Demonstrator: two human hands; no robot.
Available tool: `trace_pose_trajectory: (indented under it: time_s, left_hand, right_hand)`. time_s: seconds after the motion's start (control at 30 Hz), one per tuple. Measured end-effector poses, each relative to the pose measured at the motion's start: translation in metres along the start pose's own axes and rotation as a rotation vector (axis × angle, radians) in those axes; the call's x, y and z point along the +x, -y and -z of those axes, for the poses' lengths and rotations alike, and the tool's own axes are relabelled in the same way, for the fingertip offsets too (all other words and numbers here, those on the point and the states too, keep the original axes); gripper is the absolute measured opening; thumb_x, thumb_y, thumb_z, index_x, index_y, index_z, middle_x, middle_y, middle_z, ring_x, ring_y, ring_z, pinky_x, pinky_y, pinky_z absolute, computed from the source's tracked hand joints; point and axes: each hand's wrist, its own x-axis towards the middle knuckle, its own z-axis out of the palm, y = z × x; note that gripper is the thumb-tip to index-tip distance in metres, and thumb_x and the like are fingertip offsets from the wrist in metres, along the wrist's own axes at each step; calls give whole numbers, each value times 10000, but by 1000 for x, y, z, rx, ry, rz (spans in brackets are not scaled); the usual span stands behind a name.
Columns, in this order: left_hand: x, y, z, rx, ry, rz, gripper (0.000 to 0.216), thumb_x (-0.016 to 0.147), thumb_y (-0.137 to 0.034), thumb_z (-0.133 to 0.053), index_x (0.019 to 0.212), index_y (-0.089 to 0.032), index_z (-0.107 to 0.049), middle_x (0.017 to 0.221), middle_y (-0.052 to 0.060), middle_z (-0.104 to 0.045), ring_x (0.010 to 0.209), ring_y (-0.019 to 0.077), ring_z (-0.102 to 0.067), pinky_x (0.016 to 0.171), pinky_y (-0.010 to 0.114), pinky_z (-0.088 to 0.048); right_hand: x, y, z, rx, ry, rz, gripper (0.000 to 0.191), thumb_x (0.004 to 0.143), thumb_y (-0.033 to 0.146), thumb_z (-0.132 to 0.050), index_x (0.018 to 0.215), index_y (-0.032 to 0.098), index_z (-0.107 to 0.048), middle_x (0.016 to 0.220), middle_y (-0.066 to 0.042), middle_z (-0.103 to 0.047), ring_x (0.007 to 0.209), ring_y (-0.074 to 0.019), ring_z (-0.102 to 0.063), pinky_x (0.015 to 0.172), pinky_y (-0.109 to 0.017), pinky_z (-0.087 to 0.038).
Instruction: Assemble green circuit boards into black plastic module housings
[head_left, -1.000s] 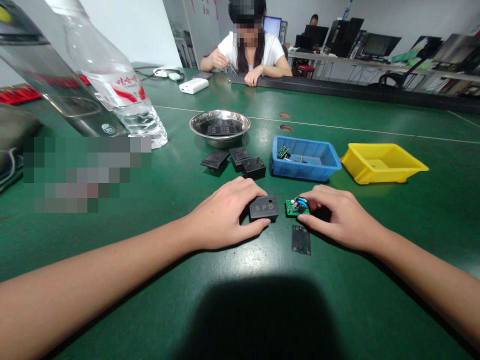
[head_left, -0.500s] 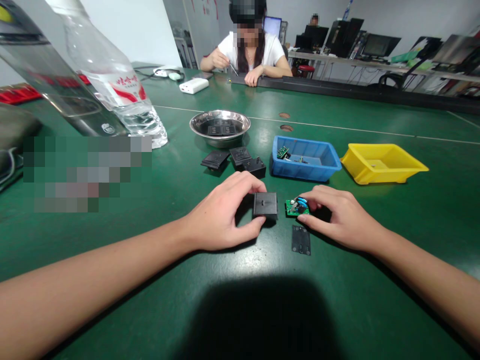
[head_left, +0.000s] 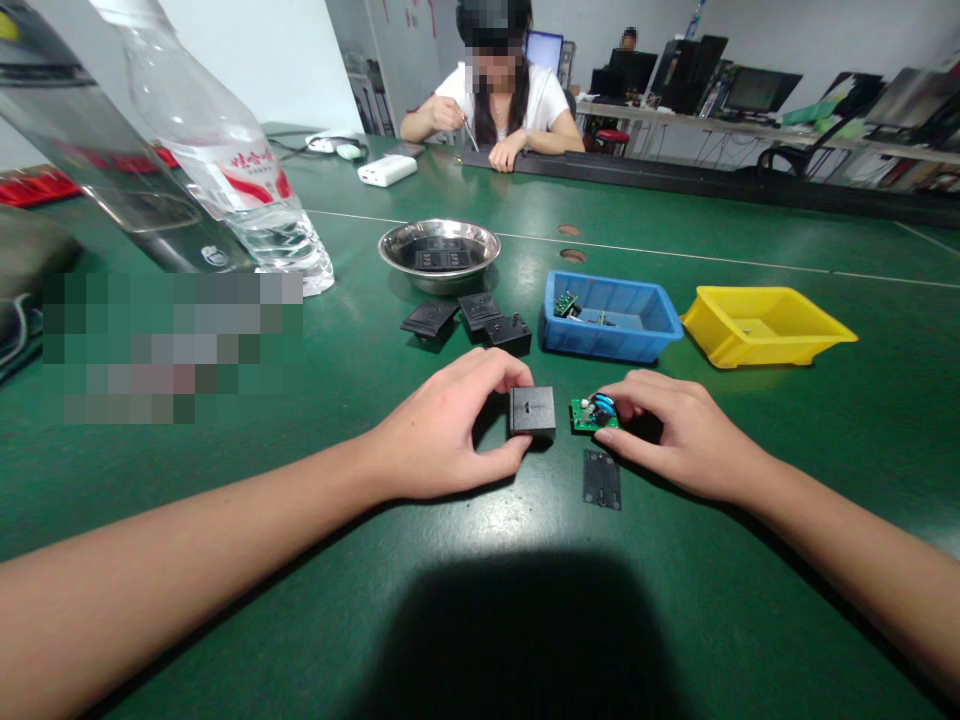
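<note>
My left hand [head_left: 469,425] grips a square black plastic case [head_left: 532,411] between thumb and fingers, low over the green table. To its right, my right hand [head_left: 667,430] pinches a small green circuit board [head_left: 594,414] that carries a blue coil and other parts. The case and the board are a short gap apart. Just below the board lies a thin black plate [head_left: 602,480], flat on the table. Several black plastic cases [head_left: 480,318] sit beyond my left hand.
A steel bowl [head_left: 397,262] holds black parts. Right of it stand a blue bin [head_left: 607,345] with circuit boards and a yellow bin [head_left: 765,345]. A water bottle [head_left: 247,190] and a dark tumbler [head_left: 127,170] are at left. Across the table sits a person [head_left: 551,100] with a thin tool.
My left hand has tilted the black case slightly and moved it a touch to the right. My right hand and the circuit board have stayed put.
</note>
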Motion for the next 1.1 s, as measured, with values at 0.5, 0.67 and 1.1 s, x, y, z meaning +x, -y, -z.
trace_pose_trajectory:
  time_s: [0.5, 0.67, 1.1]
  left_hand:
    - [-1, -1, -1, -111, -5, 74, 406, 701, -139, -649, 1025, -231, -421, 1041, 3, -638, 862, 152, -644, 724, 261, -473]
    - [-2, -1, -2, -134, -43, 57, 401, 742, -146, -647, 1086, -224, -456, 1060, 3, -656, 883, 139, -666, 765, 250, -505]
    - [-4, -4, 0, -49, -58, 8, 388, 798, -192, -677, 1167, -221, -560, 1116, -9, -700, 989, 143, -696, 897, 231, -520]
  right_hand:
    - [0, 0, 0, 3, -8, 8, 205, 920, 325, -637, 1009, 145, -683, 763, -22, -605, 715, -165, -565, 680, -278, -414]
    - [-1, -1, -1, -1, -6, 8, 207, 919, 330, -640, 1009, 149, -684, 767, -25, -611, 721, -168, -568, 683, -280, -417]
    - [0, -1, -1, -5, -8, 10, 198, 911, 316, -656, 1013, 150, -692, 765, -21, -612, 714, -164, -573, 675, -276, -414]
